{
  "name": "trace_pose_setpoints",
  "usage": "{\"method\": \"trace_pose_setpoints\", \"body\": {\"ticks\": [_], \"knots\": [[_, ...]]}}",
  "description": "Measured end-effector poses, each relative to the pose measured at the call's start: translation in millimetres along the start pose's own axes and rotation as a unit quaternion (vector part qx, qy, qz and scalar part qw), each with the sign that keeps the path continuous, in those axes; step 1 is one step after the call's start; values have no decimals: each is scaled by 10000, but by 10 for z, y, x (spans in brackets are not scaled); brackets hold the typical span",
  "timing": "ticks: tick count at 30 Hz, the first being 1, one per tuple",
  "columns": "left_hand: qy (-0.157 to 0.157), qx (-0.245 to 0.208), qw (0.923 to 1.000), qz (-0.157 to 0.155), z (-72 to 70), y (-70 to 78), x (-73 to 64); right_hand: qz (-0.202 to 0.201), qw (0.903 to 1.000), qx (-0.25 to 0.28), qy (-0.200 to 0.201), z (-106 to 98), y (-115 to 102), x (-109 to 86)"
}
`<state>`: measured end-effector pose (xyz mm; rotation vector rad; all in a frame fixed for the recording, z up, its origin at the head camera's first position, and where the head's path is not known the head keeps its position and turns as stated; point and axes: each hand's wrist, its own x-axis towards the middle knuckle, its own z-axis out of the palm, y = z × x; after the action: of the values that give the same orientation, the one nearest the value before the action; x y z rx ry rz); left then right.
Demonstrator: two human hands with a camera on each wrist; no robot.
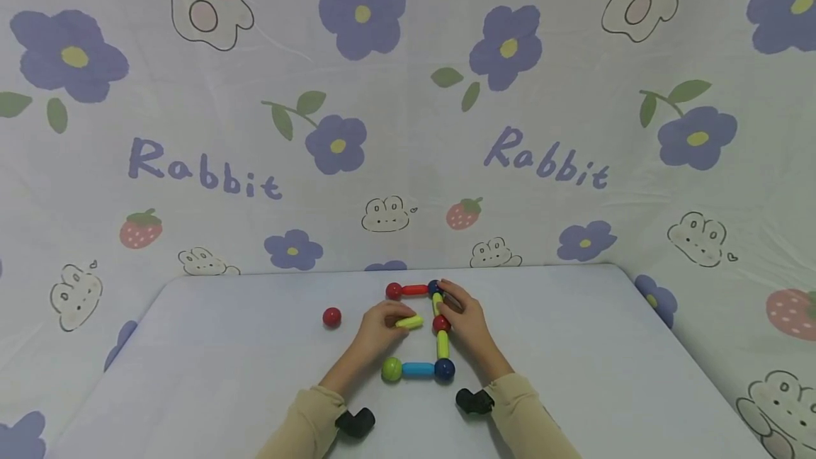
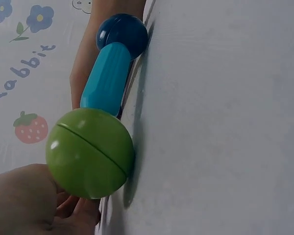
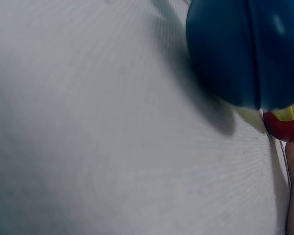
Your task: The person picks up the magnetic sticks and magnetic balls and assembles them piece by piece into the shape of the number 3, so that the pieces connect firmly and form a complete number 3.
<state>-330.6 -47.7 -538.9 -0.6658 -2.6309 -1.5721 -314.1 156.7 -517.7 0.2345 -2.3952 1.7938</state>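
Between its thumb and fingers, my left hand (image 1: 377,326) pinches a loose yellow-green rod (image 1: 410,321), apart from the other pieces. My right hand (image 1: 468,317) holds the right side of a flat frame of rods and balls, its fingers at the far dark blue ball (image 1: 435,287) and by the middle red ball (image 1: 441,324). A red rod (image 1: 416,290) joins that blue ball to a red ball (image 1: 394,291). Nearer, a second yellow-green rod (image 1: 443,345) leads to a dark blue ball (image 1: 444,370), then a light blue rod (image 2: 107,78) and a green ball (image 2: 90,152).
A single red ball (image 1: 331,317) lies left of the frame on the white table (image 1: 223,360). Behind the table hangs a cloth (image 1: 408,126) printed with flowers and rabbits. Black wrist mounts (image 1: 355,423) sit at both sleeves.
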Motion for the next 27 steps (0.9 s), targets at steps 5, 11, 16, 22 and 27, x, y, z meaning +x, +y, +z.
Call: {"method": "trace_pose_setpoints", "body": {"ticks": [5,11,16,22,27], "knots": [[-100,-14,9999,116,16,33,22,17,10000,45,-3,1,13,11],[-269,-48,9996,113,34,30,51,5,10000,67,-23,-2,30,17],[-390,18,9991,153,35,45,58,-44,9999,115,-21,-3,28,15],[-511,48,9987,40,43,49,77,-31,9999,125,-42,-3,13,7],[-570,27,9983,114,54,39,92,-49,9999,100,-55,-6,10,6]]}}
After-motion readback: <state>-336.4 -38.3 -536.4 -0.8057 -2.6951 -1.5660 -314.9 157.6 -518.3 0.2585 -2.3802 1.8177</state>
